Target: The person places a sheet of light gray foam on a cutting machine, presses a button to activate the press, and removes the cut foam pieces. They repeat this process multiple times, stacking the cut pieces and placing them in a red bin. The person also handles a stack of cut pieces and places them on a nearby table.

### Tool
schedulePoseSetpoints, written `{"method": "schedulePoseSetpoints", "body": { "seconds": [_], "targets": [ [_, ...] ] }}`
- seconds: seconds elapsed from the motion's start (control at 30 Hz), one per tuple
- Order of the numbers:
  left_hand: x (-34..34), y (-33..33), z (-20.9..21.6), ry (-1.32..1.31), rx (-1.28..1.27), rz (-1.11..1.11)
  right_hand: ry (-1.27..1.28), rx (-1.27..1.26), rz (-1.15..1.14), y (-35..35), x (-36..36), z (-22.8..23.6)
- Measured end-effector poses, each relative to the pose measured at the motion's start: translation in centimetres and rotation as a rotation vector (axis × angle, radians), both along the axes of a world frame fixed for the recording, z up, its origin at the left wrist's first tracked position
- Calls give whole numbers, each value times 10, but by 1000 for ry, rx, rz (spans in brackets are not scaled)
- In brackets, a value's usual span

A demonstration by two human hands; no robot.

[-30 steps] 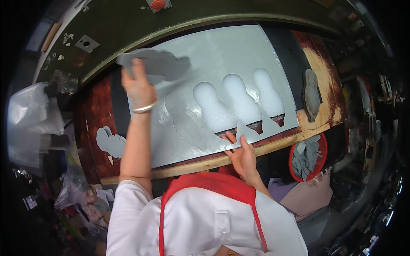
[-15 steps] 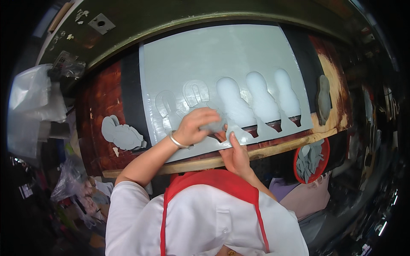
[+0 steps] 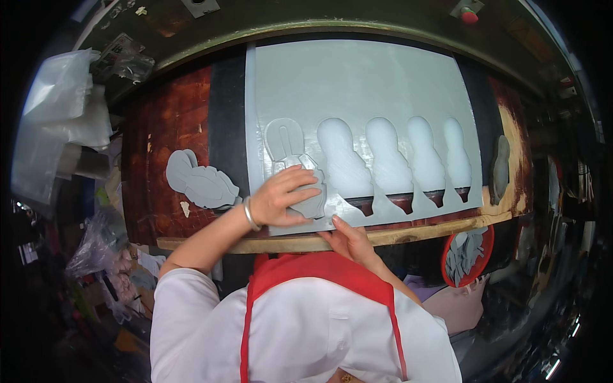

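A large pale grey sheet [image 3: 357,76] lies across the bench, with a row of sole-shaped openings along its near side. White shows through the openings, dark red at their near ends. At the row's left end, a looped cut-out piece [image 3: 283,137] still sits in the sheet. Over its near part my left hand [image 3: 281,196] grips a grey cut-out piece [image 3: 311,207], fingers across the top and thumb along the near side. My right hand [image 3: 350,239] pinches the sheet's front edge, thumb above; its other fingers are partly hidden beneath.
Grey cut-outs [image 3: 203,185] lie stacked on the red-brown board at left. A sole-shaped form [image 3: 500,169] rests at right. Below the wooden front rail [image 3: 408,236], a red basket [image 3: 488,255] holds grey scraps. Clear plastic sheets [image 3: 67,102] hang at left. A red button [image 3: 469,16] is on the green beam.
Another cut-out has come out, leaving a fourth white opening. My left hand has carried it onto the leftmost piece. My right hand stays at the front edge. The whole view has shifted.
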State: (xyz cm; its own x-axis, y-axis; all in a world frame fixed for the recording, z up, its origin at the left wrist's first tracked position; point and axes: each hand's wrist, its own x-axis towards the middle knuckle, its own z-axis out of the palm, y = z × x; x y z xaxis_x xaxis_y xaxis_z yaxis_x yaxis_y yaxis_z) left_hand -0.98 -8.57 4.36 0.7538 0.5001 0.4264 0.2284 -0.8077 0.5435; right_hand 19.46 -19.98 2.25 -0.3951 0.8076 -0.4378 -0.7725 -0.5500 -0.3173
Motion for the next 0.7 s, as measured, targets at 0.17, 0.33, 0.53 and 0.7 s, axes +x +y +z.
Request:
{"method": "schedulePoseSetpoints", "body": {
  "seconds": [0.17, 0.33, 0.53, 0.7],
  "targets": [
    [5, -14, -23, -146, -211, 238, -48, 19, -137, 11, -24, 3],
    [-12, 8, 15, -478, -840, 743, -504, 27, -73, 8, -24, 12],
    [-120, 26, 103, -1244, -79, 780, -406, -102, 183, -17, 10, 16],
    [-165, -14, 125, -1139, 157, 909, -396, -72, 276, -19, 16, 16]
  ]
}}
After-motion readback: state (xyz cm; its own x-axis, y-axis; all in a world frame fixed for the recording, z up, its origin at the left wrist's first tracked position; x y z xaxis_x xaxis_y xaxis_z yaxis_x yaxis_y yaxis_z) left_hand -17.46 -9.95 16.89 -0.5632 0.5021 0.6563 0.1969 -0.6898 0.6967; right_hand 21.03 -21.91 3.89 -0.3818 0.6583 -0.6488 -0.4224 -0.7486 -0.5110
